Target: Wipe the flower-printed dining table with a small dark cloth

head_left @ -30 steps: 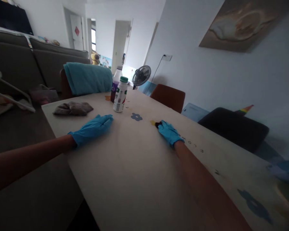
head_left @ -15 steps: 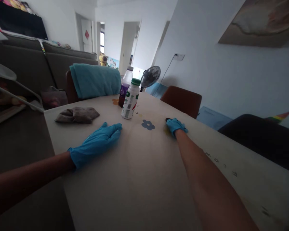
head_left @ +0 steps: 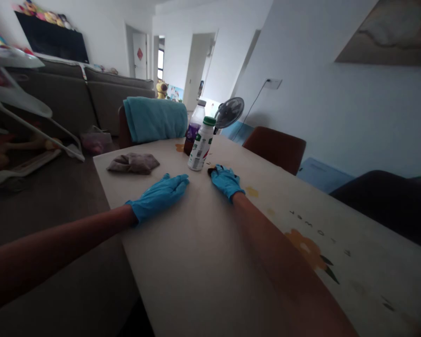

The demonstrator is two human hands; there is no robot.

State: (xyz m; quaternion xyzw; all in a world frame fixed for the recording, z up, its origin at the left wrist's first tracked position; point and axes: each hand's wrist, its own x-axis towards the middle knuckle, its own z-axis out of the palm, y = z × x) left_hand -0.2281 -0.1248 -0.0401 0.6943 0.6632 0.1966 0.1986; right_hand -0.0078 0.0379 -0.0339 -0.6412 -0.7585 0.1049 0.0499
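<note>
My left hand (head_left: 161, 195), in a blue glove, lies flat on the pale tabletop (head_left: 182, 262) with its fingers stretched out and holds nothing. In a matching glove, my right hand (head_left: 227, 181) presses on the table, its fingers closed over a small dark pad (head_left: 211, 172). Most of that pad is hidden under the fingers, so its exact kind is unclear. Just beyond the hands stands a white bottle (head_left: 200, 147) with a green cap. Behind it is a clear bottle (head_left: 197, 114) with a purple label. A crumpled grey-brown cloth (head_left: 134, 164) lies left of my left hand.
A chair with a turquoise towel (head_left: 157, 119) over its back stands at the far end. Brown (head_left: 275, 147) and black (head_left: 382, 206) chairs line the right side. A fan (head_left: 230, 112) is behind the bottles. At the left are a sofa (head_left: 122, 98) and a white-framed stand (head_left: 49, 126).
My right hand has slid left across the table with the dark pad, over the printed grey flower and close to the white bottle. My left hand stays flat. The view has shifted left.
</note>
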